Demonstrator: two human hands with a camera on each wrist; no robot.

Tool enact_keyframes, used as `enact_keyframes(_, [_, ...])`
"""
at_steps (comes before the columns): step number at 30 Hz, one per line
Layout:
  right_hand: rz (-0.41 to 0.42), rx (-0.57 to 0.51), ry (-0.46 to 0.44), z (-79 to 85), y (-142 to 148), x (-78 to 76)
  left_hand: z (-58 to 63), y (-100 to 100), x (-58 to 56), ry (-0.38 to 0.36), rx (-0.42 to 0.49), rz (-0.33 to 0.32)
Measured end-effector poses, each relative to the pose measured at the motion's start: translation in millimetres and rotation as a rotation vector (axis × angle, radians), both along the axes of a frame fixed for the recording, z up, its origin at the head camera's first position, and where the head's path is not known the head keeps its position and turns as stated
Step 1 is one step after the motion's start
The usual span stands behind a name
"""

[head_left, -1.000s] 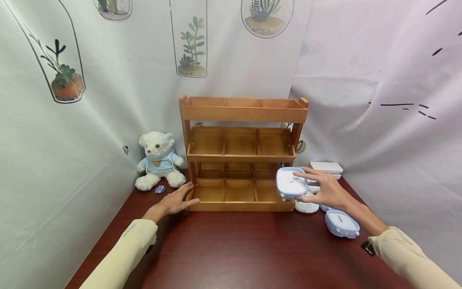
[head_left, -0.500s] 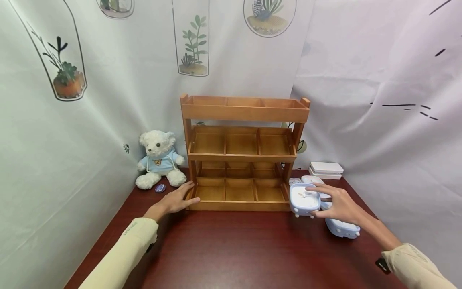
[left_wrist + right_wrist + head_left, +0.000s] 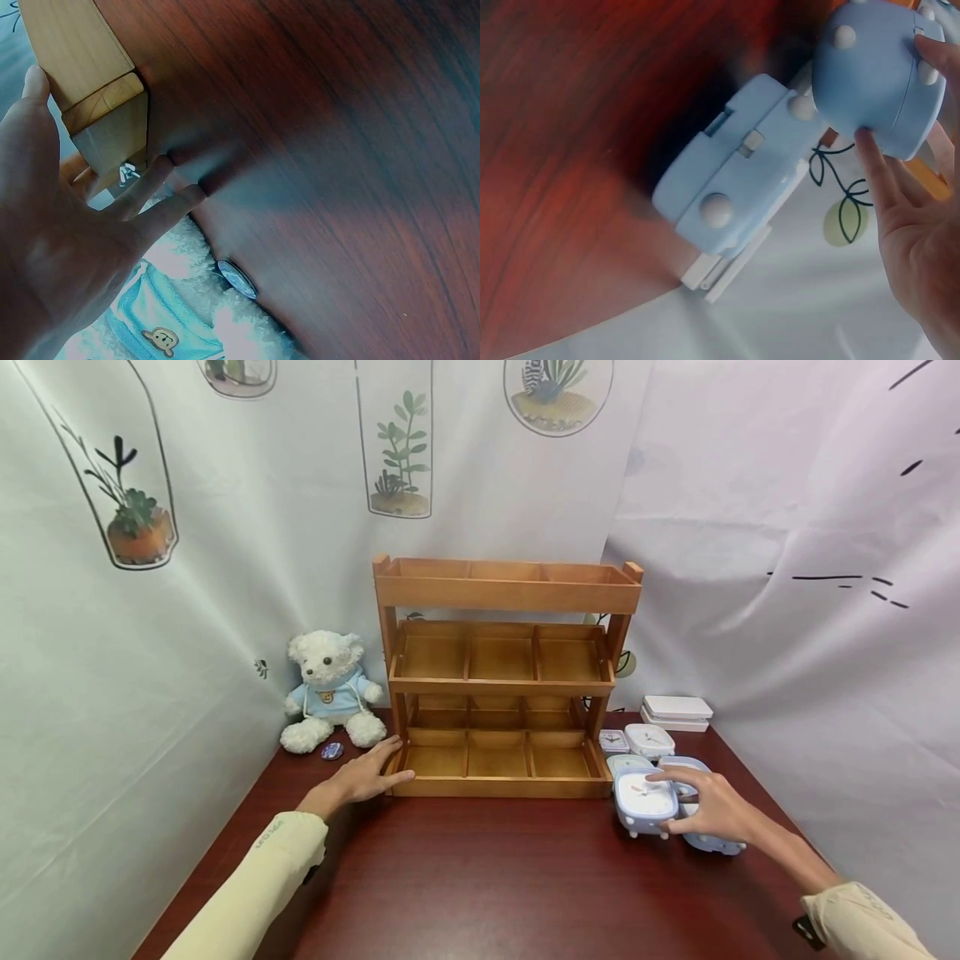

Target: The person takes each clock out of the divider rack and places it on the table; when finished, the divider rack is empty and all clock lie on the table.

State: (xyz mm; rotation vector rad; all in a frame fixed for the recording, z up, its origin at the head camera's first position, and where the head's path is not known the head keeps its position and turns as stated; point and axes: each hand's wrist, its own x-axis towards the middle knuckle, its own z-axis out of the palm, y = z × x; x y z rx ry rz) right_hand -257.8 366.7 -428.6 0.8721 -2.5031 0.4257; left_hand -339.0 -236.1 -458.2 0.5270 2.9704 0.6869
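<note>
My right hand grips a blue rounded-square alarm clock with a white face, fingers at one side and thumb low at another. In the right wrist view the clock's rounded back and white knobs show. Another blue clock lies close by, partly behind the hand in the head view. My left hand rests with spread, straight fingers at the lower left corner of a wooden shelf rack. Its thumb lies along the front edge, and two fingertips touch the table in the left wrist view.
Beyond the held clock stand a pale green clock, a white clock and a small purple clock. White boxes are stacked at the back right. A teddy bear and a round blue badge sit at left.
My right hand has carried the clock right and down, from before the rack's right end to beside the other clocks. The left hand has stayed put.
</note>
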Motion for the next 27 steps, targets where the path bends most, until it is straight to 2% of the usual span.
enact_keyframes(6, [-0.021, 0.015, -0.064, -5.2, 2.5, -0.3, -1.1, -0.4, -0.4, -0.004, 0.003, -0.001])
enact_keyframes(19, [-0.014, 0.039, -0.144, 0.6, 4.4, 3.4, 0.3, -0.4, -0.7, -0.002, 0.0, -0.002])
enact_keyframes(27, [-0.012, 0.059, -0.15, 1.0, 5.9, 5.6, 2.1, -0.2, 2.9, -0.012, 0.006, -0.012])
